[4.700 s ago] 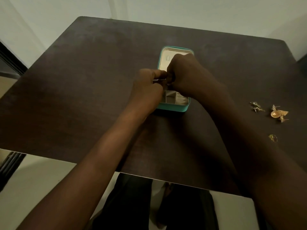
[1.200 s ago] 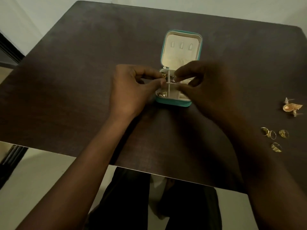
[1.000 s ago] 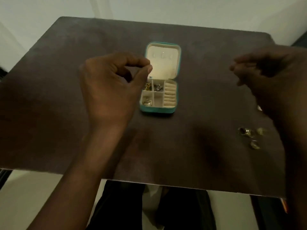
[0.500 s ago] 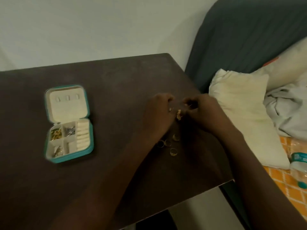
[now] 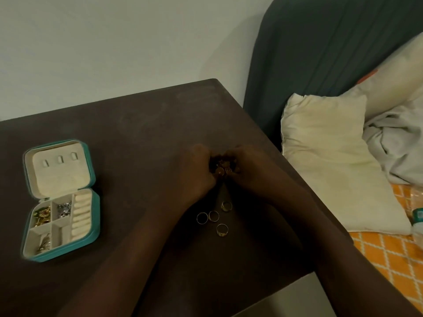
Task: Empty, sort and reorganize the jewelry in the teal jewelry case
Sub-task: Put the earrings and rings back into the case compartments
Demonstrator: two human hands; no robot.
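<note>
Head view: curled hands (image 5: 223, 167) pinch small gold earrings (image 5: 221, 170).

Dark table (image 5: 142, 124) carries open teal jewelry case (image 5: 95, 216) and four rings (image 5: 214, 216).

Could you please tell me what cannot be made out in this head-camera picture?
- Gold pieces between left hand and right hand: fingers hide them, type unclear.
- Jewelry case contents: too small to identify.
- Teal-capped bottle: cut off by right edge.
</note>
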